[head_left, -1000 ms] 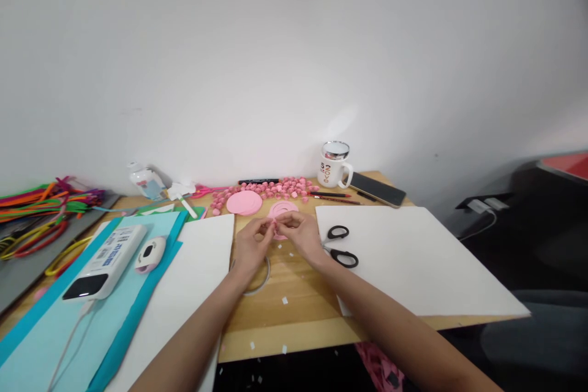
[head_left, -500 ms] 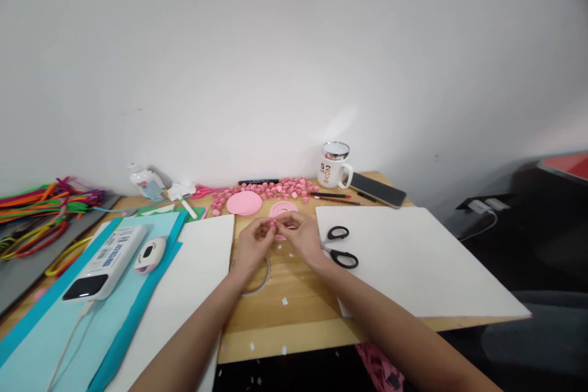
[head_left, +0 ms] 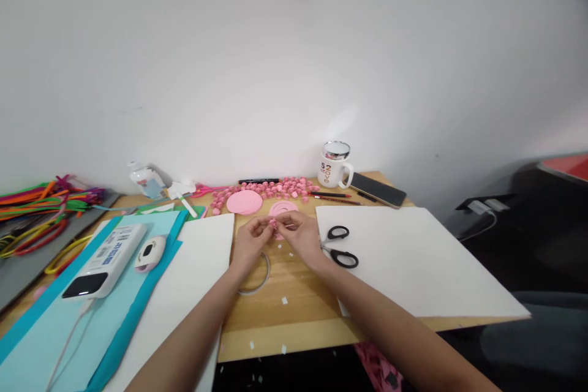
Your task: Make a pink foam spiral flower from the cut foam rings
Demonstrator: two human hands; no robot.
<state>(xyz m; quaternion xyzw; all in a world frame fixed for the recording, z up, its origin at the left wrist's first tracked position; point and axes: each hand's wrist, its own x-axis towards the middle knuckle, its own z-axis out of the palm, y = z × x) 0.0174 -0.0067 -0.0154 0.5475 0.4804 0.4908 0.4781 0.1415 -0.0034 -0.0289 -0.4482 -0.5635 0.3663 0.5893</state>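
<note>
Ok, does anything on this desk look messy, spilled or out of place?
Small white paper scraps lie scattered on the wooden desk near both hands, and some lie on the dark floor below its front edge. The large white sheet on the right overhangs the desk edge. Nothing looks damaged.

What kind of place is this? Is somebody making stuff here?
It looks like a craft desk, probably at home or in a workroom. Bright pipe cleaners, black scissors and many little pink paper rolls lie on the wooden table.
</note>
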